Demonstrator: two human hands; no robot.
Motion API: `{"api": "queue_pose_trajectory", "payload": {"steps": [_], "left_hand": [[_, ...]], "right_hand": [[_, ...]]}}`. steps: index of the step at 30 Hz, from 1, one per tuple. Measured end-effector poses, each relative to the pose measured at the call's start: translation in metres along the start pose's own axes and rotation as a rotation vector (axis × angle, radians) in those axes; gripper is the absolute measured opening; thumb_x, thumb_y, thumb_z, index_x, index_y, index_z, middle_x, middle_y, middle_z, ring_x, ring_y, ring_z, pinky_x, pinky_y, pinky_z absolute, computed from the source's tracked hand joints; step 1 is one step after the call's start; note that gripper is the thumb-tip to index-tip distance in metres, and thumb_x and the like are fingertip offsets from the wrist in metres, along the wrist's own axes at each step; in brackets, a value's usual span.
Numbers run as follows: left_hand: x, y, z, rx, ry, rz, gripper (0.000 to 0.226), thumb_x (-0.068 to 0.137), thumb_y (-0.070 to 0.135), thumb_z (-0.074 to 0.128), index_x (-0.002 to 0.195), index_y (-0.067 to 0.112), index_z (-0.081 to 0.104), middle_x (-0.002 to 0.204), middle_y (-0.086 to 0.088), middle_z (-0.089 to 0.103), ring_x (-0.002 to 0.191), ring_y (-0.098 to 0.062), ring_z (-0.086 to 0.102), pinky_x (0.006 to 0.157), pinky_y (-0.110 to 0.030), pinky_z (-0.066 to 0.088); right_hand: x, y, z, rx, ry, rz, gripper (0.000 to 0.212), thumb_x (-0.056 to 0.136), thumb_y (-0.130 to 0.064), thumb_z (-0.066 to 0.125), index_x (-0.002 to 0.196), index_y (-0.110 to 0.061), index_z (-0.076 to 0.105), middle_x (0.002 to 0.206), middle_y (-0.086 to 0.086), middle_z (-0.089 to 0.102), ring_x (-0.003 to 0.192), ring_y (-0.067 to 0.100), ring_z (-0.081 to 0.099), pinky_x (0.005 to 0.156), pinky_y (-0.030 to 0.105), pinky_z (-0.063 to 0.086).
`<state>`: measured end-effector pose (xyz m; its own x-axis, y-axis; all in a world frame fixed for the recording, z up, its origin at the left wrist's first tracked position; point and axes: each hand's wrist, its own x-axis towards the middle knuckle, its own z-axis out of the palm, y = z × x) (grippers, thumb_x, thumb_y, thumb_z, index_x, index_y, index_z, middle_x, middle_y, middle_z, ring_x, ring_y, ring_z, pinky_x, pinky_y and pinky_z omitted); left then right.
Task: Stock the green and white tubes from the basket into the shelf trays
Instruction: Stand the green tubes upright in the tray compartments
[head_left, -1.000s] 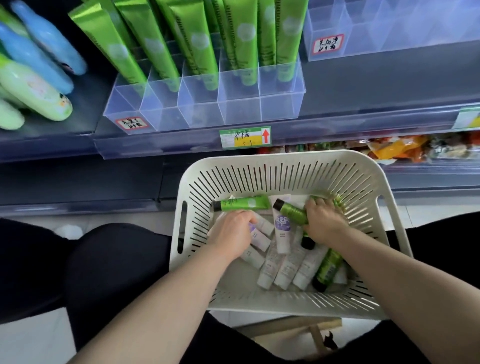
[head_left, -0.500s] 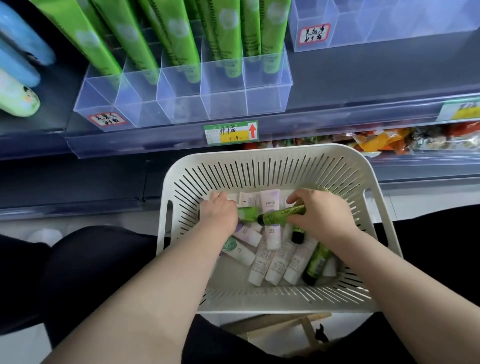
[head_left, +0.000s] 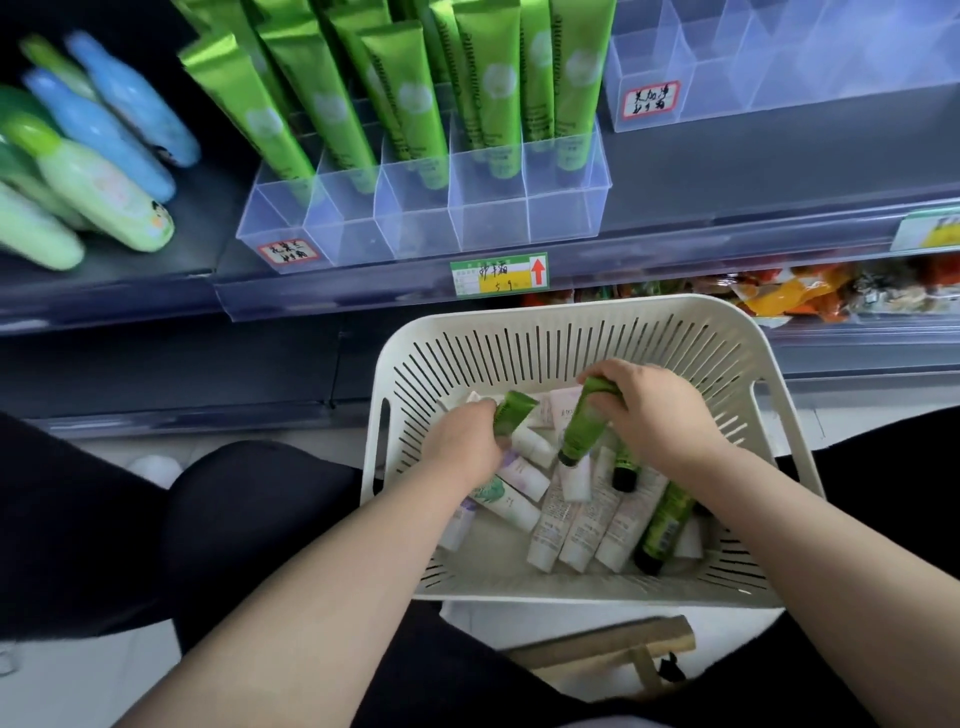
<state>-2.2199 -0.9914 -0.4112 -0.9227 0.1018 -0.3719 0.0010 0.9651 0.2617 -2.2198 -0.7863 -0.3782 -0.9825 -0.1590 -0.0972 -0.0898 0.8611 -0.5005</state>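
Note:
A white slotted basket sits in front of me below the shelf, holding several small white tubes and green tubes with black caps. Inside it, my left hand grips a small green tube by its lower end. My right hand grips another green tube, cap pointing down. On the shelf above stands a clear divided tray with several tall green tubes in its rear cells; its front cells hold nothing. A second clear tray stands to the right.
Blue and pale green bottles lie on the shelf at left. A price tag with a red arrow hangs on the shelf edge. Orange snack packets fill the lower shelf at right. A wooden stool shows under the basket.
Both hands have closed on green tubes and tipped them more upright in the basket. The right hand's tube swung from lying sideways to cap-down. The camera tilted up toward the shelf.

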Motion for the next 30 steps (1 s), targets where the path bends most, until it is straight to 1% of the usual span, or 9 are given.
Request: {"api": "queue_pose_trajectory", "payload": {"steps": [3, 5, 7, 9, 12, 15, 19, 24, 30], "left_hand": [[-0.016, 0.009, -0.022, -0.154, 0.115, 0.028, 0.031, 0.090, 0.027, 0.065, 0.114, 0.020, 0.045, 0.090, 0.007, 0.056, 0.082, -0.015, 0.057, 0.068, -0.032, 0.048], [-0.023, 0.014, -0.037, -0.200, 0.169, 0.050, 0.025, 0.091, 0.028, 0.064, 0.108, 0.019, 0.047, 0.090, 0.005, 0.057, 0.082, -0.016, 0.057, 0.069, -0.034, 0.048], [-0.029, 0.017, -0.055, -0.253, 0.257, 0.085, 0.020, 0.093, 0.031, 0.062, 0.097, 0.016, 0.050, 0.085, 0.004, 0.057, 0.080, -0.018, 0.057, 0.064, -0.031, 0.042], [-0.034, 0.021, -0.078, -0.324, 0.411, 0.117, 0.018, 0.093, 0.031, 0.061, 0.095, 0.014, 0.055, 0.088, 0.003, 0.059, 0.082, -0.021, 0.058, 0.064, -0.031, 0.039], [-0.042, 0.022, -0.120, -0.406, 0.698, 0.144, 0.023, 0.093, 0.027, 0.061, 0.113, 0.016, 0.056, 0.100, 0.001, 0.064, 0.090, -0.021, 0.059, 0.073, -0.032, 0.043], [-0.049, 0.015, -0.169, -0.515, 0.948, 0.164, 0.030, 0.092, 0.025, 0.061, 0.119, 0.016, 0.052, 0.100, 0.000, 0.063, 0.088, -0.021, 0.059, 0.076, -0.035, 0.047], [-0.046, -0.003, -0.229, -0.589, 1.165, 0.131, 0.029, 0.092, 0.024, 0.058, 0.118, 0.016, 0.051, 0.100, -0.002, 0.063, 0.086, -0.017, 0.057, 0.074, -0.031, 0.045], [-0.027, -0.026, -0.265, -0.514, 1.179, 0.026, 0.022, 0.095, 0.020, 0.054, 0.117, 0.016, 0.051, 0.106, 0.002, 0.061, 0.086, -0.011, 0.053, 0.069, -0.022, 0.035], [0.002, -0.057, -0.263, -0.444, 1.017, -0.135, 0.021, 0.097, 0.018, 0.052, 0.118, 0.016, 0.049, 0.102, -0.004, 0.062, 0.089, -0.023, 0.056, 0.071, -0.036, 0.043]], "right_hand": [[0.001, -0.013, -0.009, -0.013, 0.036, -0.029, 0.022, 0.092, -0.026, 0.051, 0.114, -0.021, 0.054, 0.092, 0.002, 0.065, 0.086, 0.023, 0.058, 0.069, 0.036, 0.048], [0.002, -0.023, -0.019, -0.026, 0.031, -0.080, 0.020, 0.090, -0.026, 0.054, 0.110, -0.022, 0.056, 0.093, 0.001, 0.066, 0.088, 0.024, 0.059, 0.071, 0.036, 0.049], [0.003, -0.037, -0.031, -0.040, 0.048, -0.149, 0.021, 0.089, -0.025, 0.055, 0.109, -0.025, 0.062, 0.094, -0.001, 0.068, 0.090, 0.024, 0.061, 0.072, 0.035, 0.050], [0.006, -0.055, -0.046, -0.037, 0.103, -0.203, 0.022, 0.089, -0.024, 0.054, 0.108, -0.027, 0.064, 0.095, -0.002, 0.068, 0.091, 0.023, 0.060, 0.070, 0.033, 0.049], [0.015, -0.085, -0.070, 0.006, 0.215, -0.278, 0.021, 0.090, -0.022, 0.053, 0.106, -0.025, 0.066, 0.100, -0.001, 0.069, 0.095, 0.024, 0.058, 0.073, 0.035, 0.048], [0.026, -0.115, -0.095, 0.048, 0.314, -0.338, 0.019, 0.090, -0.020, 0.053, 0.105, -0.024, 0.065, 0.102, -0.003, 0.067, 0.096, 0.023, 0.058, 0.072, 0.035, 0.049], [0.043, -0.153, -0.120, 0.039, 0.411, -0.420, 0.022, 0.091, -0.018, 0.053, 0.108, -0.023, 0.065, 0.104, -0.003, 0.066, 0.099, 0.022, 0.056, 0.072, 0.037, 0.049], [0.064, -0.189, -0.130, 0.050, 0.452, -0.490, 0.022, 0.092, -0.020, 0.052, 0.111, -0.023, 0.064, 0.107, -0.005, 0.066, 0.101, 0.021, 0.057, 0.074, 0.038, 0.051], [0.084, -0.212, -0.127, 0.038, 0.447, -0.499, 0.023, 0.094, -0.022, 0.051, 0.114, -0.023, 0.062, 0.108, -0.006, 0.066, 0.101, 0.019, 0.056, 0.074, 0.037, 0.050]]}}
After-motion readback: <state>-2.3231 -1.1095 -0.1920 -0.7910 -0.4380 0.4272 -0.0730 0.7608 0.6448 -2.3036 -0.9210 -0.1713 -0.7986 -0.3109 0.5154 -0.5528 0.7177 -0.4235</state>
